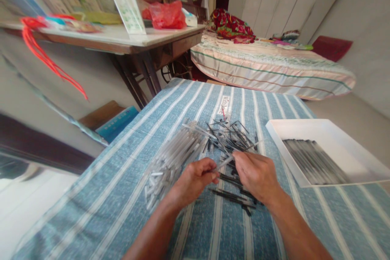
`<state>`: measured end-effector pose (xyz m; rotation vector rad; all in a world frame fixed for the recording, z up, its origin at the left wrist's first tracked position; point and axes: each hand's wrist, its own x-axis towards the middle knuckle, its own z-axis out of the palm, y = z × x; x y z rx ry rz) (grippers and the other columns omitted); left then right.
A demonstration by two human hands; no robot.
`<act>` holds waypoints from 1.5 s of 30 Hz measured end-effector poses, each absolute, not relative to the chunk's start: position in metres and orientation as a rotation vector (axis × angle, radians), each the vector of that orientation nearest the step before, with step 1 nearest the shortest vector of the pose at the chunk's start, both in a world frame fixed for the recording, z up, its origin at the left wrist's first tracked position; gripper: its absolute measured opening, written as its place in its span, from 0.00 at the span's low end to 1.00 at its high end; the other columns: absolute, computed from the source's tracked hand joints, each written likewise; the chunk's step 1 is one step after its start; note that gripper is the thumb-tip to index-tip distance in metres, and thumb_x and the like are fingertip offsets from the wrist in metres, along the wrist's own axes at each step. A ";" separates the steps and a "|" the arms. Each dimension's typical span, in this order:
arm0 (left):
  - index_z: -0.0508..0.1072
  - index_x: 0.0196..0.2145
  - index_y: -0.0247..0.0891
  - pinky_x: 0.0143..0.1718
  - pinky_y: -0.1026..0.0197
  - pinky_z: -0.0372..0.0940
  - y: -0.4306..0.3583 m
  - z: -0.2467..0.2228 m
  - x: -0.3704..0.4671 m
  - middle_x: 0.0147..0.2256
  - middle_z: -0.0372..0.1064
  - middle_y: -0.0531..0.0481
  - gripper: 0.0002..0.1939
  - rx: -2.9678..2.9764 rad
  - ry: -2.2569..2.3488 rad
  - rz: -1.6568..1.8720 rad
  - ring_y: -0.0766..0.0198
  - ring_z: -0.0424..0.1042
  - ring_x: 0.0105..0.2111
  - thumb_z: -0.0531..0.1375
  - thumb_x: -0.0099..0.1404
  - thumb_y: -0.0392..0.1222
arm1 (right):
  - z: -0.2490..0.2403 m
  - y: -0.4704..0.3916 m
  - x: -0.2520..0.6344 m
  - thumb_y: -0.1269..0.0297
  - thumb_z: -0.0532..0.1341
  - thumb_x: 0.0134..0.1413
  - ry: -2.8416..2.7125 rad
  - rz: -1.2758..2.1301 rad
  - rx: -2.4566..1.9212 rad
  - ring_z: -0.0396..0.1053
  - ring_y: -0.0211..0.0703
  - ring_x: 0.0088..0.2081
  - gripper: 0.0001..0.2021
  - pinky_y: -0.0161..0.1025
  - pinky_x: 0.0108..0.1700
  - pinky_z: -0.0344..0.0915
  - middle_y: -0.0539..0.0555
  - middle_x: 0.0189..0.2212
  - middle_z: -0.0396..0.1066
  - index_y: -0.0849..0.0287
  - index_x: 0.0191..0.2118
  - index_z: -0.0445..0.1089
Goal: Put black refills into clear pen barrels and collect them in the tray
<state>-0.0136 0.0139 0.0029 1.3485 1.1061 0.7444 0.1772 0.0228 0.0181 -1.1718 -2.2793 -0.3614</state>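
My left hand is closed, pinching one end of a translucent pen barrel between thumb and fingers. At the barrel's other end my right hand is closed in a pinch on a thin pen refill, whose pale end pokes out past the fingers. Where refill and barrel meet is hidden by the fingers. Left of my hands lies a pile of translucent pen barrels. Beyond them is a heap of black refills. Black pen parts lie beneath and between my hands.
A white tray at the right holds a row of dark-filled pens. A striped blue cloth covers the table. Behind stand a desk with red bags and a bed.
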 end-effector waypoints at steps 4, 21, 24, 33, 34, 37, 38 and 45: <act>0.68 0.30 0.34 0.35 0.64 0.61 0.009 0.008 -0.005 0.29 0.73 0.49 0.06 1.102 0.929 0.884 0.64 0.71 0.31 0.61 0.55 0.37 | 0.030 0.017 0.178 0.75 0.55 0.56 -2.121 -0.368 -0.934 0.68 0.38 0.26 0.08 0.35 0.32 0.61 0.53 0.23 0.71 0.62 0.36 0.70; 0.70 0.33 0.34 0.43 0.57 0.63 0.005 0.006 0.000 0.34 0.74 0.47 0.05 0.930 0.698 1.173 0.62 0.73 0.34 0.62 0.57 0.33 | 0.033 0.025 0.185 0.69 0.54 0.57 -2.595 0.299 -1.478 0.73 0.40 0.33 0.10 0.32 0.33 0.61 0.52 0.29 0.75 0.56 0.33 0.73; 0.70 0.33 0.34 0.42 0.58 0.63 0.006 0.006 -0.001 0.34 0.74 0.47 0.05 0.912 0.724 1.183 0.62 0.73 0.33 0.62 0.57 0.33 | 0.019 0.031 0.176 0.69 0.54 0.57 -2.760 0.313 -1.675 0.73 0.45 0.37 0.11 0.35 0.35 0.60 0.57 0.34 0.76 0.56 0.38 0.73; 0.71 0.32 0.33 0.38 0.61 0.64 0.006 0.010 -0.001 0.32 0.73 0.47 0.06 0.953 0.784 1.088 0.63 0.72 0.31 0.63 0.56 0.35 | 0.007 0.034 0.175 0.69 0.54 0.56 -2.677 0.354 -1.690 0.73 0.47 0.34 0.10 0.36 0.32 0.60 0.58 0.29 0.76 0.59 0.33 0.73; 0.70 0.32 0.33 0.37 0.61 0.63 0.005 0.011 -0.001 0.32 0.73 0.47 0.06 0.949 0.792 1.085 0.64 0.72 0.31 0.63 0.55 0.35 | 0.007 0.035 0.178 0.70 0.54 0.55 -2.581 0.446 -1.635 0.73 0.45 0.33 0.09 0.35 0.32 0.60 0.56 0.28 0.75 0.59 0.32 0.73; 0.70 0.31 0.33 0.35 0.63 0.63 0.005 0.012 -0.001 0.31 0.73 0.49 0.05 0.965 0.815 1.058 0.65 0.72 0.30 0.63 0.55 0.35 | 0.009 0.036 0.185 0.70 0.56 0.53 -2.153 0.850 -1.389 0.71 0.38 0.28 0.07 0.32 0.30 0.62 0.50 0.25 0.73 0.60 0.30 0.72; 0.70 0.31 0.33 0.35 0.63 0.62 0.005 0.012 -0.001 0.30 0.73 0.49 0.05 0.976 0.821 1.041 0.65 0.72 0.30 0.63 0.55 0.35 | 0.010 0.036 0.187 0.68 0.57 0.52 -1.988 0.980 -1.304 0.70 0.37 0.26 0.06 0.32 0.28 0.63 0.49 0.24 0.73 0.60 0.31 0.72; 0.70 0.29 0.33 0.34 0.64 0.62 0.004 0.009 0.001 0.30 0.73 0.49 0.07 1.016 0.845 0.927 0.66 0.71 0.29 0.64 0.53 0.37 | 0.018 0.032 0.199 0.65 0.68 0.41 -1.439 1.240 -1.006 0.69 0.36 0.21 0.08 0.32 0.24 0.66 0.49 0.21 0.71 0.61 0.31 0.73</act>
